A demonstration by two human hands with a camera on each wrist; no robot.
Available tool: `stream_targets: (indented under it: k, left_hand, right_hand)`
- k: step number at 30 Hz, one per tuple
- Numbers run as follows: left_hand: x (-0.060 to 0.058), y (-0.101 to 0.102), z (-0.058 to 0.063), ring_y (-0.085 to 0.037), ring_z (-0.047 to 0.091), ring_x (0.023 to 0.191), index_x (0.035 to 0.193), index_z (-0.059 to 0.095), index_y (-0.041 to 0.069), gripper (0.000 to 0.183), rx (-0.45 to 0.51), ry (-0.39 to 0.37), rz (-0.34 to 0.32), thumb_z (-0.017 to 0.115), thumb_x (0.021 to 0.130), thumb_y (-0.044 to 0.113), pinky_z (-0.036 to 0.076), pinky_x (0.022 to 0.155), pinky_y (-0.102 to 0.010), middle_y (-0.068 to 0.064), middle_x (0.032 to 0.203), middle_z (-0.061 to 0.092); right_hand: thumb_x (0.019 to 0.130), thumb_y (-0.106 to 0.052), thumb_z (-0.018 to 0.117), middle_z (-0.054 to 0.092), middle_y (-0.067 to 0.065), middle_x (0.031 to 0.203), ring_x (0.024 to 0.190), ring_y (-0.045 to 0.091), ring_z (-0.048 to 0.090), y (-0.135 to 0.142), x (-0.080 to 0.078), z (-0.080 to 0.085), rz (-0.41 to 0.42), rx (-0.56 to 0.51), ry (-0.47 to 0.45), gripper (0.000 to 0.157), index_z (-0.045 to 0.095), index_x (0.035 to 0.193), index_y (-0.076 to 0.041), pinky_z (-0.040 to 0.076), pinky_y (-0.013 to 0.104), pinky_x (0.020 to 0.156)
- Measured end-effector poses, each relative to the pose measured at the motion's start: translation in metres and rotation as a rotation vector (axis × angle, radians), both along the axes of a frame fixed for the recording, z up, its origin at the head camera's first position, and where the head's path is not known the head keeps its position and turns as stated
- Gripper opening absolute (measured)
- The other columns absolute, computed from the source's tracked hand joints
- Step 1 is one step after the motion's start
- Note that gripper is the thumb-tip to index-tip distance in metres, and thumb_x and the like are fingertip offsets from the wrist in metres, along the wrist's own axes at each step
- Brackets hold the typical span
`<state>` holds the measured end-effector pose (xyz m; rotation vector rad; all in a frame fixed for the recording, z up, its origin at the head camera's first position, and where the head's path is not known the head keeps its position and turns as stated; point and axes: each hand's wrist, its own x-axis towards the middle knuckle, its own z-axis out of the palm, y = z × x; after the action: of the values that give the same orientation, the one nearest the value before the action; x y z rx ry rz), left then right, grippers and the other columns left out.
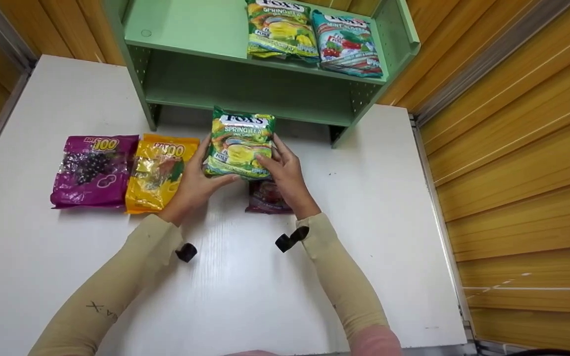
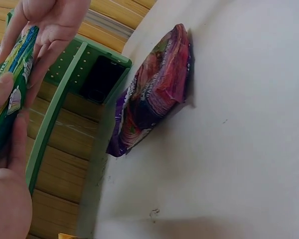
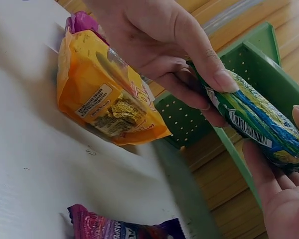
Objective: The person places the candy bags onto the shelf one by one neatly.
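Both hands hold a green and yellow Fox's Spring Tea candy bag (image 1: 241, 143) above the table, in front of the green shelf. The left hand (image 1: 193, 185) grips its left side, thumb along the bottom edge. On the other side the right hand (image 1: 287, 178) has its thumb on the bag's front and fingers behind it. In the right wrist view the bag (image 3: 254, 122) shows its barcode edge between the two hands. Below it a dark red and purple candy bag (image 2: 152, 89) lies on the table, partly hidden by the right hand in the head view.
A purple Lot 100 bag (image 1: 94, 173) and an orange Lot 100 bag (image 1: 159, 173) stand side by side at the left. On the green shelf's (image 1: 186, 37) top tier are another Spring Tea bag (image 1: 282, 32) and a teal mint bag (image 1: 349, 44). Wooden panels (image 1: 512, 198) border the table.
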<state>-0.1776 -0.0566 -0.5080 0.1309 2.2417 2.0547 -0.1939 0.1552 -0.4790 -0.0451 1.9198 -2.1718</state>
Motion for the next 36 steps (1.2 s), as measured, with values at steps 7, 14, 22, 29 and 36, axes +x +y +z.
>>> stream_targets:
  k: [7, 14, 22, 29, 36]
  left_hand:
    - [-0.001, -0.008, 0.012, -0.02, 0.038, 0.14, 0.155, 0.015, 0.034, 0.106, -0.015, 0.043, 0.048, 0.083, 0.074, 0.032, 0.037, 0.115, -0.035, -0.001, 0.158, 0.029]
    - [-0.001, -0.018, 0.027, -0.021, 0.04, 0.138, 0.154, 0.014, 0.038, 0.102, -0.026, 0.077, 0.069, 0.08, 0.076, 0.033, 0.041, 0.111, -0.035, 0.002, 0.157, 0.03]
    - [-0.003, -0.028, 0.041, -0.019, 0.045, 0.136, 0.155, 0.011, 0.035, 0.103, 0.054, 0.152, 0.092, 0.079, 0.078, 0.026, 0.048, 0.1, -0.024, 0.003, 0.157, 0.03]
    - [-0.009, -0.036, 0.053, -0.018, 0.043, 0.138, 0.156, 0.012, 0.031, 0.1, 0.07, 0.207, 0.13, 0.078, 0.08, 0.022, 0.049, 0.1, -0.024, 0.003, 0.156, 0.031]
    - [-0.018, -0.041, 0.07, -0.018, 0.043, 0.138, 0.156, 0.014, 0.025, 0.098, 0.047, 0.24, 0.185, 0.077, 0.081, 0.019, 0.047, 0.105, -0.026, 0.002, 0.156, 0.033]
  right_hand:
    - [0.091, -0.024, 0.068, 0.043, 0.005, 0.151, 0.124, 0.018, 0.059, -0.005, 0.004, 0.013, 0.072, 0.057, 0.062, 0.085, 0.014, 0.156, -0.024, 0.052, 0.03, 0.098]
    - [0.092, -0.023, 0.066, 0.041, 0.004, 0.153, 0.124, 0.019, 0.058, -0.013, 0.001, 0.026, 0.143, 0.112, 0.131, 0.086, 0.01, 0.157, -0.025, 0.052, 0.032, 0.099]
    - [0.091, -0.024, 0.068, 0.042, -0.001, 0.152, 0.124, 0.013, 0.057, -0.026, -0.002, 0.049, 0.189, 0.218, 0.228, 0.09, 0.007, 0.156, -0.032, 0.051, 0.03, 0.099]
    - [0.089, -0.022, 0.07, 0.042, -0.001, 0.152, 0.125, 0.011, 0.055, -0.037, -0.008, 0.067, 0.214, 0.283, 0.26, 0.094, 0.004, 0.156, -0.034, 0.051, 0.027, 0.1]
    - [0.092, -0.019, 0.066, 0.043, 0.003, 0.151, 0.125, 0.012, 0.055, -0.05, -0.008, 0.101, 0.214, 0.327, 0.28, 0.091, 0.003, 0.157, -0.025, 0.048, 0.024, 0.102]
